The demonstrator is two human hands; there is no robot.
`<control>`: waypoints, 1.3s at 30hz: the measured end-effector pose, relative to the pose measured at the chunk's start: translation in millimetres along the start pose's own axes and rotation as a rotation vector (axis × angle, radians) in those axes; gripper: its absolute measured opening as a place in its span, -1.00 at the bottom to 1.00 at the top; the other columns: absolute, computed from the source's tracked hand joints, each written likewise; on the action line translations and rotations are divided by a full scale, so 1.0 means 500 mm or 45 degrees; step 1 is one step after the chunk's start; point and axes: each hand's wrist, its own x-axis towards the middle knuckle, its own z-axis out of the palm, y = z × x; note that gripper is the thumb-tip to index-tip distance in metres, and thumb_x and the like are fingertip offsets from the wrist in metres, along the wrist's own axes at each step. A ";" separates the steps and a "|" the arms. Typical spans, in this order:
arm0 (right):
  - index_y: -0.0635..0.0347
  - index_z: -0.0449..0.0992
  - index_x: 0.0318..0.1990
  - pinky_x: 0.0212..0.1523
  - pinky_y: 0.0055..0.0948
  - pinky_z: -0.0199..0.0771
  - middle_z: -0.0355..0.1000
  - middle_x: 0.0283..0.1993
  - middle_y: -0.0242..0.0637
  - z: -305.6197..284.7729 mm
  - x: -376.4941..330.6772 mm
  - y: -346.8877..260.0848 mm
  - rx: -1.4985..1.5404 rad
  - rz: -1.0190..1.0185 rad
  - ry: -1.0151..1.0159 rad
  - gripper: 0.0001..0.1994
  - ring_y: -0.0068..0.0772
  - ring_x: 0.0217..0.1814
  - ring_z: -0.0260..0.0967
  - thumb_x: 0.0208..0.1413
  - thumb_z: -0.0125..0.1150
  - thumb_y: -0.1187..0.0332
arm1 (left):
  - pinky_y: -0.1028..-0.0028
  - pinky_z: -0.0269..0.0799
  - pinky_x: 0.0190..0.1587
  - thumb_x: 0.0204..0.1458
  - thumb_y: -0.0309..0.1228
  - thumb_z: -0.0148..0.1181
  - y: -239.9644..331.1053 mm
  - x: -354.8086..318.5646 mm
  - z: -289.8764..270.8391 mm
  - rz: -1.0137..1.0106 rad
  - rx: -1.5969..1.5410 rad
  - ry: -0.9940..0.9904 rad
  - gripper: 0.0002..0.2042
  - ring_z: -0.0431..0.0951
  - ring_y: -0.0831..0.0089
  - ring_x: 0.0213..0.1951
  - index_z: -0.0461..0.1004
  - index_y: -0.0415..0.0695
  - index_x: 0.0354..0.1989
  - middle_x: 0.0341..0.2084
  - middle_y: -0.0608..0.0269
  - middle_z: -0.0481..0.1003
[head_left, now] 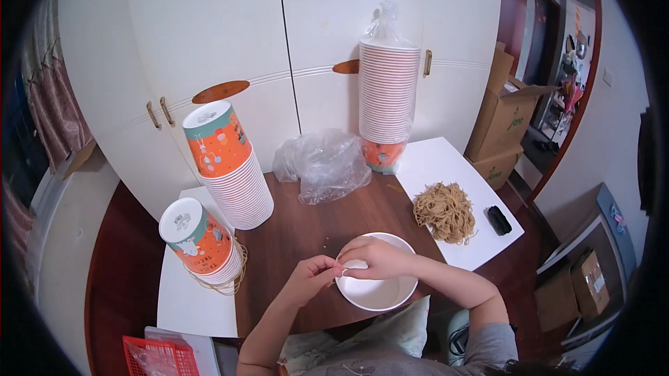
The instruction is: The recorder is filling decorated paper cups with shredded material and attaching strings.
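Note:
A white-lined paper bucket [376, 298] stands on the brown tabletop in front of me, its mouth facing up. My left hand [311, 280] is closed in a pinch at the bucket's left rim. Reaching across the mouth from the right, my right hand [376, 259] has its bent fingers at the same spot, fingertips meeting those of the left. Whatever lies between the fingertips is too small to make out. A heap of tan cord [446, 213] rests on the white board to the right.
Upside-down orange paper buckets form a tall stack [240, 191] and a shorter stack [202, 243] with cords around it. A bagged stack [389, 94] stands behind, beside crumpled clear plastic [324, 165]. A black object [499, 220] lies right; a red basket [160, 356] sits lower left.

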 end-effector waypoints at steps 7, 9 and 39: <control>0.09 0.48 -0.46 -0.13 -0.26 0.19 0.33 -0.14 -0.30 0.012 -0.021 -0.007 -0.209 0.119 0.276 -0.89 -0.25 -0.07 0.22 -0.17 0.17 0.32 | 0.60 0.32 -0.21 0.02 -0.49 0.02 -0.018 -0.001 -0.027 0.105 0.046 -0.023 -0.92 0.43 0.60 -0.34 0.36 -0.22 -0.35 -0.46 0.30 0.45; 0.09 0.47 -0.49 -0.12 -0.24 0.15 0.31 -0.11 -0.31 0.010 -0.025 -0.028 -0.224 0.125 0.295 -0.90 -0.25 -0.04 0.18 -0.19 0.18 0.32 | 0.59 0.32 -0.20 0.02 -0.49 0.01 -0.022 -0.004 -0.034 0.066 0.040 0.000 -0.94 0.43 0.59 -0.33 0.35 -0.21 -0.37 -0.46 0.29 0.45; 0.20 0.37 -0.42 -0.48 -0.42 0.36 0.38 -0.54 -0.27 0.057 0.003 -0.037 0.027 0.227 0.128 -0.89 -0.29 -0.49 0.39 -0.11 0.15 0.44 | 0.64 0.33 -0.40 -0.10 -0.47 0.17 -0.058 -0.036 -0.026 0.116 0.194 0.326 -0.88 0.42 0.63 -0.46 0.35 -0.19 -0.43 -0.51 0.29 0.44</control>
